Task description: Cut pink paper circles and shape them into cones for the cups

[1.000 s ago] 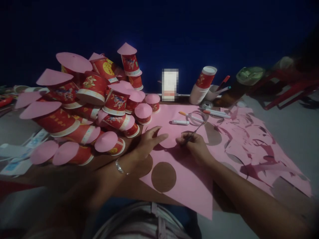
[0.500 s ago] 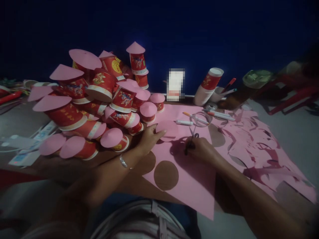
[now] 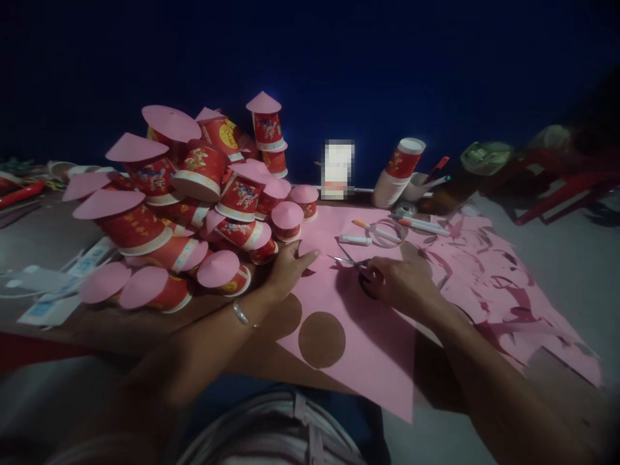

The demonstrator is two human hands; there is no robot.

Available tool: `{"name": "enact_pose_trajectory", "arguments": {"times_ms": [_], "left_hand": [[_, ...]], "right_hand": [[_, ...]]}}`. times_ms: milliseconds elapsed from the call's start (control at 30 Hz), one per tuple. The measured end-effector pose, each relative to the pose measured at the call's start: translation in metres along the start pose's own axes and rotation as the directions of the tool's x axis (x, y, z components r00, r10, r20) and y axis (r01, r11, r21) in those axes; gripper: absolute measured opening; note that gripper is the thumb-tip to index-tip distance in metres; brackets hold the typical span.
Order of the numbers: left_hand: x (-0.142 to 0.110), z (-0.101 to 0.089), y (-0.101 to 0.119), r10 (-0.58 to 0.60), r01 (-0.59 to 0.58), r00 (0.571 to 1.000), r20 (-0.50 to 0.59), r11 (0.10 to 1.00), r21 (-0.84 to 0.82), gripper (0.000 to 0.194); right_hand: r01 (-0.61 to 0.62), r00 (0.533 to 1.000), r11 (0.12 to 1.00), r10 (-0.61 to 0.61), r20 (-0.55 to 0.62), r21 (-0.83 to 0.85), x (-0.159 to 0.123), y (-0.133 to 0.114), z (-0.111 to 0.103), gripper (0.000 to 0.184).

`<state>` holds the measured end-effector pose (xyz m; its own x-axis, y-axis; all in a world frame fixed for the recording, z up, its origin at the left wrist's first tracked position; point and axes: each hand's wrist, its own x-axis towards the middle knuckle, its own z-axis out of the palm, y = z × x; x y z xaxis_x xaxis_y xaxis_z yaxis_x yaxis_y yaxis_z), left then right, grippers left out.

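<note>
A pink paper sheet (image 3: 368, 349) with round holes cut in it lies on the table in front of me. My left hand (image 3: 285, 268) pinches a cut pink paper circle (image 3: 317, 248) by its near edge. My right hand (image 3: 400, 284) grips a pair of scissors (image 3: 353, 263) by the dark handles; the blades are apart and point left at the circle's edge. A bracelet is on my left wrist.
A heap of red paper cups with pink cone lids (image 3: 194, 200) fills the left of the table. A stack of plain cups (image 3: 397, 171), pens (image 3: 421, 225), a glue stick (image 3: 354, 239) and a tape ring (image 3: 387, 232) lie behind. Pink paper scraps (image 3: 489, 278) spread to the right.
My left hand lifted the pink circle off the sheet. The scissors swung from pointing away to pointing left at the circle, with the blades now apart.
</note>
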<state>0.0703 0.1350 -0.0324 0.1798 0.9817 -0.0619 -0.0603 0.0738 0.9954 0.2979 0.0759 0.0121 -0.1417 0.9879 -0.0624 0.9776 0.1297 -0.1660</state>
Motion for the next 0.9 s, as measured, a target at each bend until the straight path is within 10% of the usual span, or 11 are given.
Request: {"name": "enact_pose_trajectory", "arguments": {"times_ms": [167, 900], "left_hand": [[0.0, -0.001, 0.0, 0.03, -0.025, 0.995, -0.098, 0.998, 0.055, 0.038], [-0.001, -0.001, -0.005, -0.023, 0.018, 0.997, -0.076, 0.998, -0.062, 0.041]], "right_hand": [[0.162, 0.977, 0.982, -0.174, -0.122, -0.099, 0.003, 0.012, 0.019, 0.026], [0.115, 0.993, 0.947, -0.118, 0.009, -0.301, -0.007, -0.008, 0.021, 0.022]]}}
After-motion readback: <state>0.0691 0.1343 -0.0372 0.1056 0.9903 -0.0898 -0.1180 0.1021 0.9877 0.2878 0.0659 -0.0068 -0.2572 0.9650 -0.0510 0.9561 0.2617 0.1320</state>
